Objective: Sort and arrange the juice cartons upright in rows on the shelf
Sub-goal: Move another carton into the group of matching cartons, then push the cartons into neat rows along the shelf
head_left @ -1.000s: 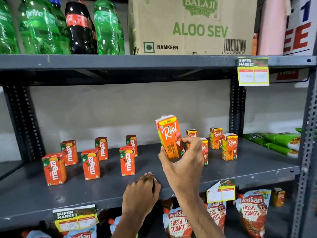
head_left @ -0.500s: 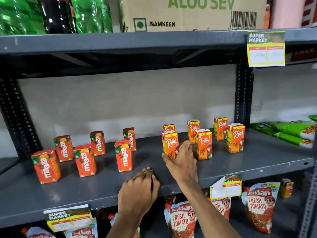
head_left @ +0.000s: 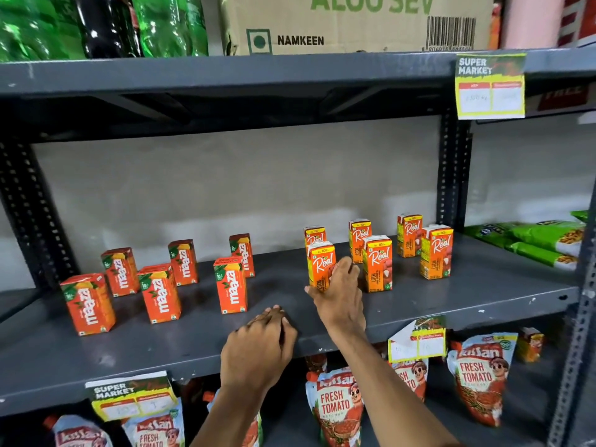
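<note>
Several orange Maaza cartons stand upright in two rows on the left of the grey shelf. On the right, several Real cartons stand upright in two rows. My right hand wraps the front-left Real carton, which rests upright on the shelf beside another Real carton. Fingers curled, my left hand rests on the shelf's front edge and holds nothing.
A cardboard box and soda bottles sit on the shelf above. Green packets lie at the far right. Ketchup pouches hang on the level below. Price tags hang from the shelf edges.
My right hand carried the Real carton down from mid-air and set it upright in the front row. The left hand stayed on the shelf edge.
</note>
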